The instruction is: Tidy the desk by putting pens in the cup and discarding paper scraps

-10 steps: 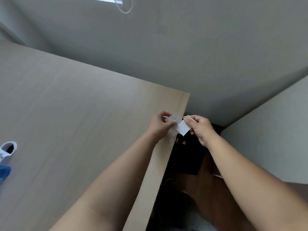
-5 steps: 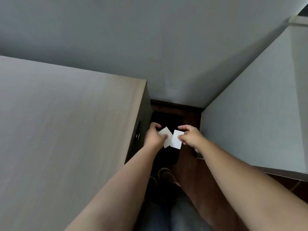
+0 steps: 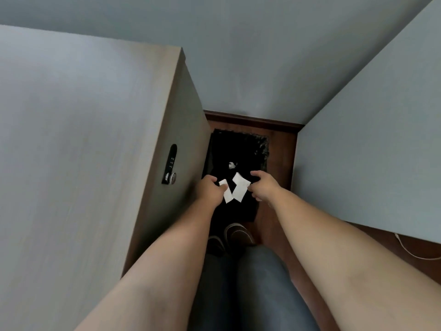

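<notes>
Both hands hover over a black lined bin on the floor between the desk and a white panel. My left hand pinches a small white paper scrap at its thumb. My right hand holds a second, larger white scrap by its right edge. The two scraps overlap slightly above the bin's opening. A crumpled white bit lies inside the bin. No pens or cup are in view.
The wooden desk top fills the left; its side panel carries a black combination lock. A white panel stands at the right. My shoes and legs are just before the bin. A thin cable lies on the floor.
My view has swung down from the desk corner to the floor. Both hands have lowered with the scraps from the desk edge to just above the bin.
</notes>
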Motion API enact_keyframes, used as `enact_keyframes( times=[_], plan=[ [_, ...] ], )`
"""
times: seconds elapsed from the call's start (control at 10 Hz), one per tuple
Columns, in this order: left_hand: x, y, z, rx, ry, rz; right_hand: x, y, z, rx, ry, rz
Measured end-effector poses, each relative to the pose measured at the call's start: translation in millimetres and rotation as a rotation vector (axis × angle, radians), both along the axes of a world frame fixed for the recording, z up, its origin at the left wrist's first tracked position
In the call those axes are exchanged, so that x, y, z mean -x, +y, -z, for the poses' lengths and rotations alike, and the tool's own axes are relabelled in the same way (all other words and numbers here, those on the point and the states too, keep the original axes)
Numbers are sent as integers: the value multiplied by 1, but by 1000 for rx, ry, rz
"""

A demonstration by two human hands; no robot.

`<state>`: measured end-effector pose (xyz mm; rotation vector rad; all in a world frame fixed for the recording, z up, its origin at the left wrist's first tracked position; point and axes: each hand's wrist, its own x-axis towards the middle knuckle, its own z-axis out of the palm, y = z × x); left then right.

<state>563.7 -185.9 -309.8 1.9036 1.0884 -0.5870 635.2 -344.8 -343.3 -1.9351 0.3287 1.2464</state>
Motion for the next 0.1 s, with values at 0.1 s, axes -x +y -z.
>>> enact_keyframes(
  times=[0.1],
  plan=[
    [6, 1, -6, -26, 29, 43, 4, -3, 3, 3, 26, -14]
  ],
)
